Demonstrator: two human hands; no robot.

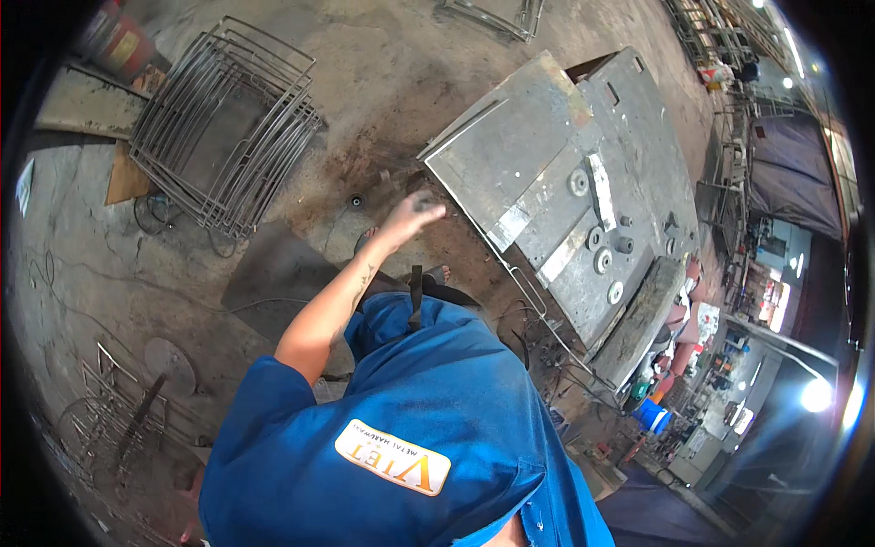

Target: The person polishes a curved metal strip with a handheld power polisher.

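Note:
My left hand (413, 219) reaches out over the floor, just left of the near-left edge of a grey metal worktable (538, 128). Its fingers are curled in, and a dark patch shows at them; whether it is a small object or dirt I cannot make out. A gap separates the hand from the tabletop. Several round discs with centre holes, among them a pale disc (579, 181), lie on the table beside a flat metal strip (601, 191). Near them sits a dark short cylinder (624, 244). My right hand is out of the picture.
A stack of bent metal-rod frames (228, 128) stands on the floor at the upper left. A small dark ring (356, 201) lies on the floor. A thick worn beam (643, 319) runs along the table's right end, with a blue bucket (652, 416) beyond. Wire racks (109, 410) stand lower left.

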